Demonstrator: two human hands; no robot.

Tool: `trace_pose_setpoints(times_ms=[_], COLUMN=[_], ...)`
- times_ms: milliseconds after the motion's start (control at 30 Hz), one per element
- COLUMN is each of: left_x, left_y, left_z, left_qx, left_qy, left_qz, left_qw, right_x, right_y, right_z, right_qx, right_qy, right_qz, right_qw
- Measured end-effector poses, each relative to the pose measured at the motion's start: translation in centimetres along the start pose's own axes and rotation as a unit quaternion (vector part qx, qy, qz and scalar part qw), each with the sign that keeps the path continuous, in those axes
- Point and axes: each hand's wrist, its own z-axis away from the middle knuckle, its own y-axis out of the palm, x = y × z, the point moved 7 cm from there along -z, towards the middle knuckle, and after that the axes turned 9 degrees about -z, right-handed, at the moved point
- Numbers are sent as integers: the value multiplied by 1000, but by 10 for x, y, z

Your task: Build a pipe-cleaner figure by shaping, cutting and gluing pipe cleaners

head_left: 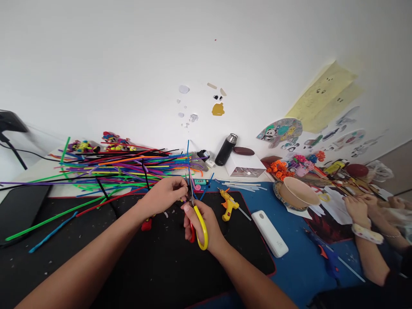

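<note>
My right hand point(206, 225) is wrapped round a pair of scissors point(202, 234) with yellow and red handles, their blades pointing up and away from me. Beside the blades, my left hand point(167, 193) is closed in a pinch. Something small and dark shows at its fingertips, too small to make out. Under and behind my left hand lies a small red piece point(146, 225) on the black mat point(154, 270). Just beyond the blades, a blue pipe cleaner point(188, 150) points upward.
A heap of coloured pipe cleaners point(128, 167) lies along the wall. To the right are a yellow glue gun point(229, 205), a white power bank point(269, 234), a black flask point(226, 150) and a pink bowl point(301, 192). Another person's hands point(357, 208) rest at the far right.
</note>
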Motion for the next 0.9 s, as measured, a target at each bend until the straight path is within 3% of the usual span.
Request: trace_pose_setpoints(times_ms=[300,500,600,700,767,833,900], left_x=[7,10,11,10,10,10,10], left_y=[1,-7,-13,-15,-14,-11,-9], left_z=[-2,-3,-4,-4,-4,-5,-5], left_qx=[-5,-10,-17,-18,-12,-2,8], left_qy=[-1,-16,-17,-22,-27,-30,-31], left_qz=[-52,-26,-18,-1,14,25,34], left_qw=[999,999,1000,1000,999,999,999], right_x=[-5,-7,0,15,28,33,35], right_y=[-2,-30,-45,-56,-59,-57,-54], right_z=[1,-2,-4,-7,-10,-14,-17], right_qx=[-25,-42,-3,29,20,23,34], right_qy=[38,7,35,29,-12,-22,-17], right_qz=[0,38,139,324,491,592,637], right_qw=[999,998,990,945,871,805,770])
